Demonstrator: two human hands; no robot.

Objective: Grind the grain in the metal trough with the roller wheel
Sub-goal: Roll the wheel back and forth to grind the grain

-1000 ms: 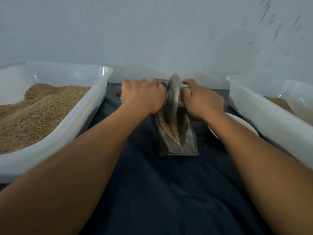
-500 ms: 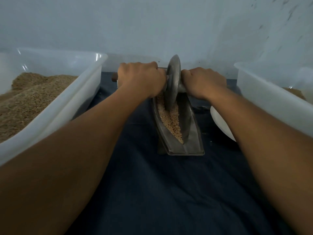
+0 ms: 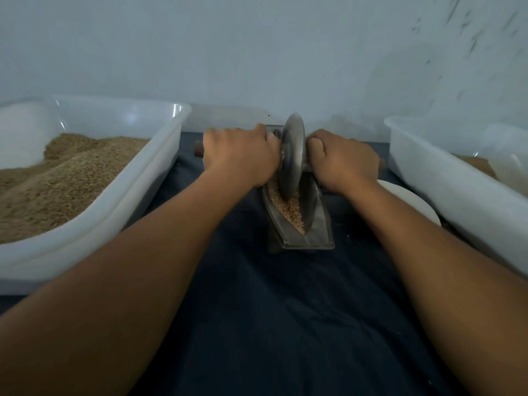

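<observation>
With both fists clenched round the axle handle, left hand (image 3: 241,157) at nine o'clock, right hand (image 3: 341,161) at three, apparently steadying roller wheel (image 3: 291,155) upright in metal trough (image 3: 317,230), bearing down on grain (image 3: 291,212).

Dim, flat, bluish light fills the room, with no hard shadows. Small glints sit on the left tub's (image 3: 160,155) rim and the wheel (image 3: 291,155). Wide-angle bending curves the edges; the forearms close by look soft.

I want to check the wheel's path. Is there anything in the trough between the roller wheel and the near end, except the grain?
Nothing visible. The roller wheel stands in the metal trough, and only grain lies between it and the near end. The left hand and right hand grip its handle on either side.
</observation>
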